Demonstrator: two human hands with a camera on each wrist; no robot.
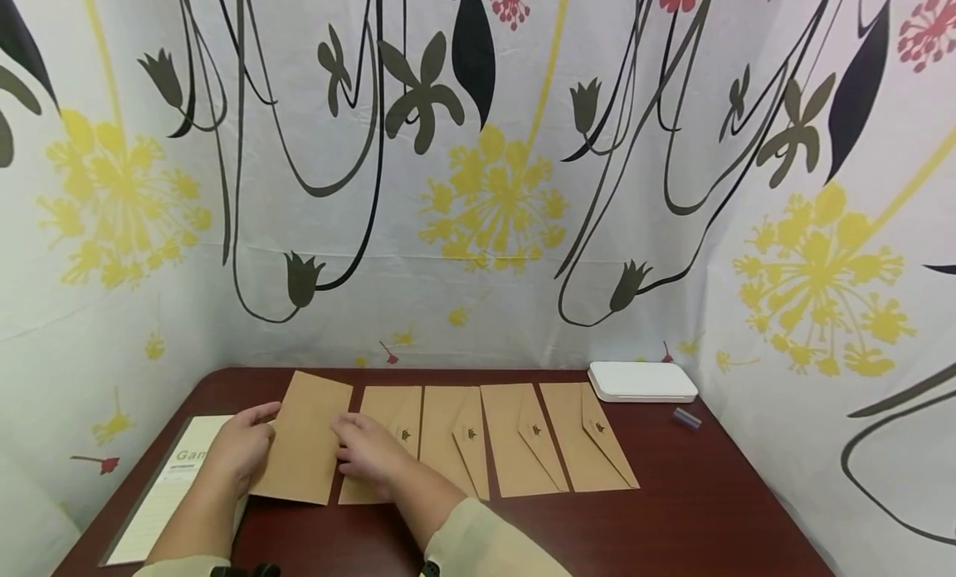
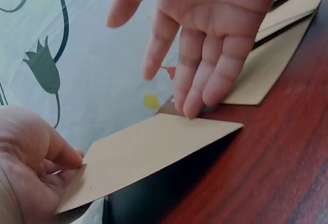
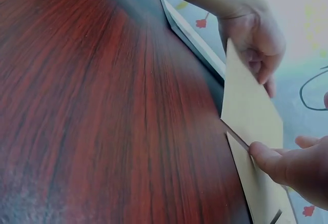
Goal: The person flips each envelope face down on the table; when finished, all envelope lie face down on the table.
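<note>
A plain brown kraft envelope (image 1: 304, 444) is tilted off the table at the left, its blank face toward the head camera. My left hand (image 1: 242, 446) pinches its left edge, as the left wrist view also shows. At the opposite edge is my right hand (image 1: 371, 454); its fairly straight fingers (image 2: 193, 93) touch or nearly touch the envelope. Beneath the right hand lies another envelope (image 1: 396, 404), partly covered. More envelopes (image 1: 511, 444) of the same kind continue the row rightward, flaps showing, each with a small dark crown mark.
Under my left forearm lies a pale notebook or pad (image 1: 138, 510) with printed lettering. A white flat case (image 1: 642, 382) sits at the back right, near a small dark cylinder-like piece (image 1: 687, 418). Flower-patterned cloth (image 1: 493, 311) borders the dark red wooden table (image 1: 717, 510).
</note>
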